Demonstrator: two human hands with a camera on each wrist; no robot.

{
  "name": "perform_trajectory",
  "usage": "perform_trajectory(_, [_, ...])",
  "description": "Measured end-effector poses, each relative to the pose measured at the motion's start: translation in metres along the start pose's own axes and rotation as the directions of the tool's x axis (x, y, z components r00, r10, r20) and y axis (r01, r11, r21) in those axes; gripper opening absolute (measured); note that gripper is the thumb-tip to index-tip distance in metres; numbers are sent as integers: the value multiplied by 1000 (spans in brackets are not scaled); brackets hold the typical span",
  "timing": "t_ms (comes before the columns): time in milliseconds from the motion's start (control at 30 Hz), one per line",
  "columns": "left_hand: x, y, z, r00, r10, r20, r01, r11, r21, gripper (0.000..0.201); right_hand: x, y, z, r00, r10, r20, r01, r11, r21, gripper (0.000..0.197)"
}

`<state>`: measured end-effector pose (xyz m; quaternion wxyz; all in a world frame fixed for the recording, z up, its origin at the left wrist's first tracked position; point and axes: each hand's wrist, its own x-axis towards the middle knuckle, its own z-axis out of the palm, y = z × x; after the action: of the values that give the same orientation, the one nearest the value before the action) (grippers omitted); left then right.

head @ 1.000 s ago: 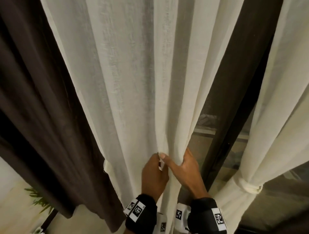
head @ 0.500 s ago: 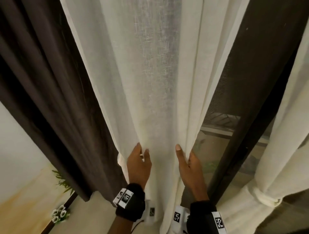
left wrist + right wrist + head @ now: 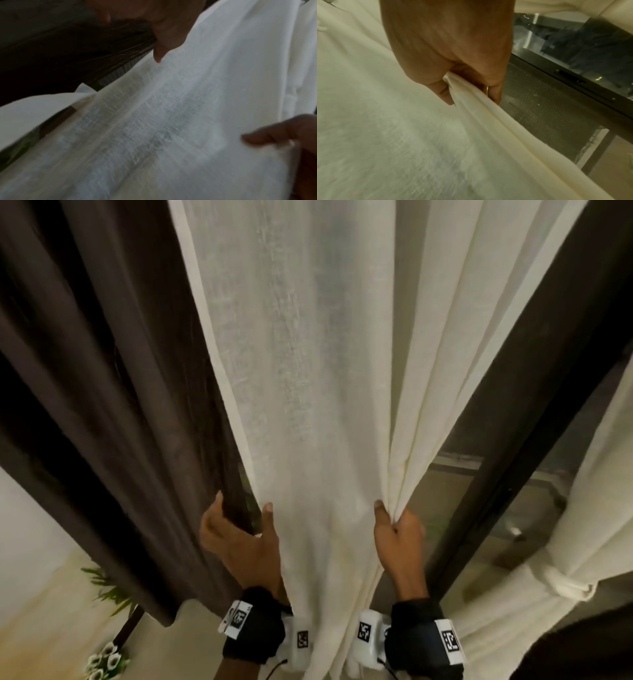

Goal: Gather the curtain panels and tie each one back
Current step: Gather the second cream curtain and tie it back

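Head view: two hands on one cream curtain panel [image 3: 308,371], left hand [image 3: 239,542] cupping its edge, right hand [image 3: 399,532] pinching folds.

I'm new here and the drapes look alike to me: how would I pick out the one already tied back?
Start at the dark window frame right of the person's hands. Past it, at the far right, hangs a cream tied curtain. Unlike the loose cream panel in the middle, a knotted band cinches it low down.

Left hand [image 3: 164,20] thumb on white curtain [image 3: 171,121]; dark curtain [image 3: 60,47] beside.
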<state>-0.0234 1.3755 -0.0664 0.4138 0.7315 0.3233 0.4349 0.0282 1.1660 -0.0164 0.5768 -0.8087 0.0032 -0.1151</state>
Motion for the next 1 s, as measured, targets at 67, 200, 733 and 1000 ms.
perform_trajectory(67, [14, -15, 10, 951, -2, 309, 7, 1000, -17, 42, -1, 2, 0, 999, 38, -38, -38, 999, 7, 29])
perform_trajectory(200, [2, -8, 17, 763, 42, 645, 108, 976, -192, 19, -10, -3, 12, 998, 61, -3, -61, 998, -32, 24])
perform_trajectory(733, [-17, 36, 42, 401, 13, 916, 478, 850, -221, 40, -9, 25, -2, 981, 0, 195, 18, 996, -90, 48])
perform_trajectory(1000, [-21, 74, 43, 451, 178, 875, 5, 979, -202, 93, -2, 49, 8, 857, -26, 515, 122, 981, -153, 48])
